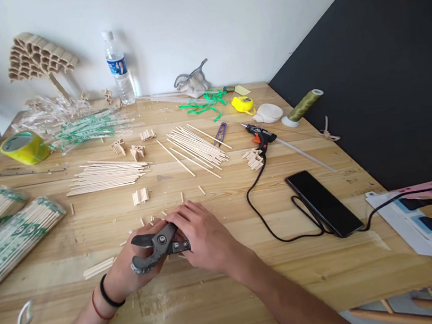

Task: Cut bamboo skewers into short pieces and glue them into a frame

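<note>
My right hand (205, 233) is closed around the handles of grey pruning shears (161, 240). Their hooked jaw points left across my left hand (132, 270), and the jaws stand apart. The left hand is curled beneath and behind the shears; its fingers are mostly hidden, and what they hold cannot be made out. Just beyond the hands lie short cut stick pieces (201, 190) and a small bundle of glued sticks (140, 196). A few cut sticks (99, 268) rest beside my left wrist.
Loose wooden sticks lie in two piles (109, 175) (198, 148). Packaged sticks (18, 241) are at left. At right are a glue gun (262, 135) with its cord, a phone (324, 203) and a power strip (417, 222). A water bottle (118, 71) stands by the wall.
</note>
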### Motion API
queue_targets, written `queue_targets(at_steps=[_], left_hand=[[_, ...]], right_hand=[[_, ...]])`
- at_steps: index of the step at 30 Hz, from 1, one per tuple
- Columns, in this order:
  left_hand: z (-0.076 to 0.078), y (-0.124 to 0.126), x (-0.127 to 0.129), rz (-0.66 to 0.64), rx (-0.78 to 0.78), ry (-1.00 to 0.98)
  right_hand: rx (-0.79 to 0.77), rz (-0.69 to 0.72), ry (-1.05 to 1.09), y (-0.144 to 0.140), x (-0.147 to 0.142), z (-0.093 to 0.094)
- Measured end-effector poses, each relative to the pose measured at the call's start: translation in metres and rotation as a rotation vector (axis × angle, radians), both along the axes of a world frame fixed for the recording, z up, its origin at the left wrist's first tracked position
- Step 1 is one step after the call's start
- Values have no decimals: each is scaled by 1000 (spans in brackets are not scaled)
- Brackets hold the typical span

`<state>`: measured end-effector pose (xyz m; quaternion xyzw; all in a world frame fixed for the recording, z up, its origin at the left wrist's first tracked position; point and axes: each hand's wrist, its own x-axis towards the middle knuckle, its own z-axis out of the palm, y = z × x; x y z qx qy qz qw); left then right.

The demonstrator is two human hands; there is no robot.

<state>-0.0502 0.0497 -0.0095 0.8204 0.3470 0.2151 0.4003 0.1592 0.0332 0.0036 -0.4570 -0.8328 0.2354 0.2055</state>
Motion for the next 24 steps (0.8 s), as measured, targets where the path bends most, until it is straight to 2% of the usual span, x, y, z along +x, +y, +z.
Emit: queue_targets(at_steps=[24], left_hand=[[4,0,1,-6,-39,-14]], right_hand=[[2,1,-21,0,0,0]])
